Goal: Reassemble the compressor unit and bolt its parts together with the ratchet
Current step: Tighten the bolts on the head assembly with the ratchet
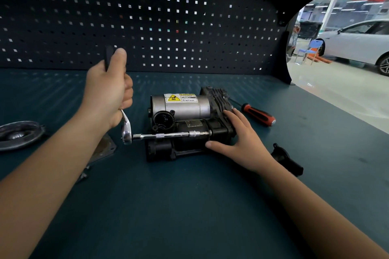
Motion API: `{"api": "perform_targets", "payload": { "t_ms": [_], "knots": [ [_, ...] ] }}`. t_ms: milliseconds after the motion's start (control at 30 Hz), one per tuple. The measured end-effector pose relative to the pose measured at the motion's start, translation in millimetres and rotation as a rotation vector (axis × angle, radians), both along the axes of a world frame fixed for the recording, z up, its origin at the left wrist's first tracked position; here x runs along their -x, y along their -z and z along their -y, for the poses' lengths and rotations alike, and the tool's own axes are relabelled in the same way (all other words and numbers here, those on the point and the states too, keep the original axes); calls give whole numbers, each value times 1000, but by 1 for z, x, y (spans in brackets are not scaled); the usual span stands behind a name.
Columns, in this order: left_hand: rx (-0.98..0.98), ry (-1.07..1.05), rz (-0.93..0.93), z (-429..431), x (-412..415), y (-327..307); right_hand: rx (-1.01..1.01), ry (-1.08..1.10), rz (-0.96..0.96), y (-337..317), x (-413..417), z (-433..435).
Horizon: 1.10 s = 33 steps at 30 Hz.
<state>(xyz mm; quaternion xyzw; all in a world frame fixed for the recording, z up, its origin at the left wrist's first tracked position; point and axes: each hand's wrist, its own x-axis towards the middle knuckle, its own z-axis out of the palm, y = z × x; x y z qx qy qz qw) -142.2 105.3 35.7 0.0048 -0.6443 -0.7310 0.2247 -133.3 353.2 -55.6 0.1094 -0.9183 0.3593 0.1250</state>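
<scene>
On matte bench: left hand (108, 88) grips chrome ratchet (126, 130) (knurled extension).

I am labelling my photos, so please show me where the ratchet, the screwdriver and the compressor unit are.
ratchet (127, 131): head view, on its chrome head.
screwdriver (258, 114): head view, on its red and black handle.
compressor unit (187, 108): head view, on the silver cylinder.

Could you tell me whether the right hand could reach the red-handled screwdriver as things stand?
Probably yes. The screwdriver lies on the bench just beyond the right hand, nothing between them; but that hand rests on the compressor and would have to let go.
</scene>
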Motion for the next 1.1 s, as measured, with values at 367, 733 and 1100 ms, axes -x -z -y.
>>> {"api": "perform_targets", "payload": {
  "t_ms": [367, 733, 1100],
  "knots": [
    [21, -42, -16, -4, -3, -1, 32, -20, -28, -1, -2, 1],
    [-12, 32, -59, -6, -4, 2, 42, -9, -20, -2, -2, 2],
    [-331, 79, 261, 0, 16, 16, 17, -17, -6, -3, -2, 7]
  ]
}}
